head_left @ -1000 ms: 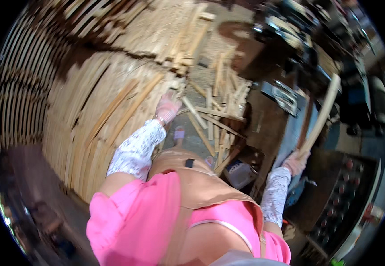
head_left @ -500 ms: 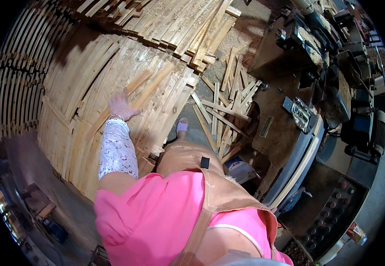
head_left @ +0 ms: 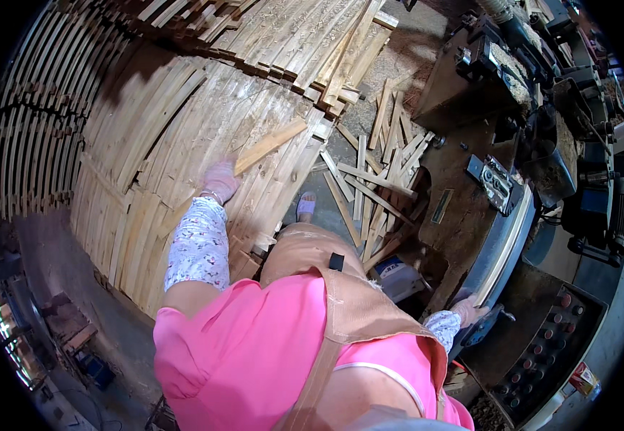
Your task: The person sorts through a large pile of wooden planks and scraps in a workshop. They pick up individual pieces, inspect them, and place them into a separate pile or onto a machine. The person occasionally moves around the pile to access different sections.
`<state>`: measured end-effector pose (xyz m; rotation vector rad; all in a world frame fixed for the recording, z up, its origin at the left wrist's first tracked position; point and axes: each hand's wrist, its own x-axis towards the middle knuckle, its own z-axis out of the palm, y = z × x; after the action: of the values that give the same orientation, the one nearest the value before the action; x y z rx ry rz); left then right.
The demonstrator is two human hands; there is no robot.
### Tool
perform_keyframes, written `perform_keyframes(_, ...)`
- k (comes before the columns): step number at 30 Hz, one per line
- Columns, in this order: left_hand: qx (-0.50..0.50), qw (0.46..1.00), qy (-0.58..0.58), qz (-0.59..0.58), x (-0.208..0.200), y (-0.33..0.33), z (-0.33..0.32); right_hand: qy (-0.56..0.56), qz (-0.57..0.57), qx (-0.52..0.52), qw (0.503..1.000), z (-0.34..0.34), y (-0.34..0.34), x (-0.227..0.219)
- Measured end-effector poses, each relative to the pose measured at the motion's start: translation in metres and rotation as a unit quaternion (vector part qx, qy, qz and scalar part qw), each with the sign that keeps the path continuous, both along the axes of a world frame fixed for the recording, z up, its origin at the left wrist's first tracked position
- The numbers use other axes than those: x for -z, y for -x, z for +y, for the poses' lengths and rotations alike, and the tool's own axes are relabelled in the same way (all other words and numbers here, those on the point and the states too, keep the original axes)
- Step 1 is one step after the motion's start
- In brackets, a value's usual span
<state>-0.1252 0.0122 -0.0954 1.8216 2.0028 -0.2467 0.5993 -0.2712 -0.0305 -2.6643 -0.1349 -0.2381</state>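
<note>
My left hand [head_left: 220, 179], smeared by motion, is closed at the near end of a flat wooden strip [head_left: 272, 146]. That strip slants away to the upper right across the stacked boards [head_left: 175, 129]; its gripped end is hidden by the hand. On the right, my right hand [head_left: 468, 312] grips the near end of a long pale wooden strip [head_left: 506, 250]. This strip lies along the curved blue-grey edge of a woodworking machine [head_left: 445, 161]. Some of the right hand's fingers are hidden.
Loose offcuts [head_left: 373, 183] lie jumbled on the floor between stack and machine. A metal fixture [head_left: 497, 185] sits on the machine top. A control panel [head_left: 549, 337] with several knobs stands at the lower right. Curved slats [head_left: 42, 129] are stacked at far left.
My left hand has moved right and closed from a spread pose; two slanting strips showed before, one shows now. My right hand has come into fuller view on the machine's strip.
</note>
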Motion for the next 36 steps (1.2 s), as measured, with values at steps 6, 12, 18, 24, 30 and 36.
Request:
perform_keyframes(6, 0.094, 0.992, 0.012, -0.080, -0.051, -0.093, 0.012, -0.311, 0.164, -0.146, 0.925, 0.065, -0.050, 0.000)
perform_keyframes(12, 0.107, 0.914, -0.160, -0.357, -0.176, -0.275, 0.070, -0.021, 0.121, -0.527, 0.841, 0.154, 0.029, -0.020)
perform_keyframes(18, -0.046, 0.539, 0.051, -0.840, -0.193, -0.441, 0.065, -0.163, 0.388, -0.498, 0.759, 0.152, 0.203, -0.132)
perform_keyframes(24, -0.188, 0.398, 0.295, -0.848, -0.153, -0.566, 0.005, -0.243, 0.295, -0.377, 0.844, 0.002, 0.145, -0.104)
perform_keyframes(30, 0.239, 0.639, 0.279, -0.676, -0.106, -0.608, -0.084, 0.053, 0.013, -0.244, 0.968, -0.151, 0.123, -0.076)
perform_keyframes(36, 0.110, 0.851, 0.128, -0.497, 0.004, -0.454, -0.058, 0.072, -0.064, -0.209, 0.973, -0.113, 0.063, -0.060)
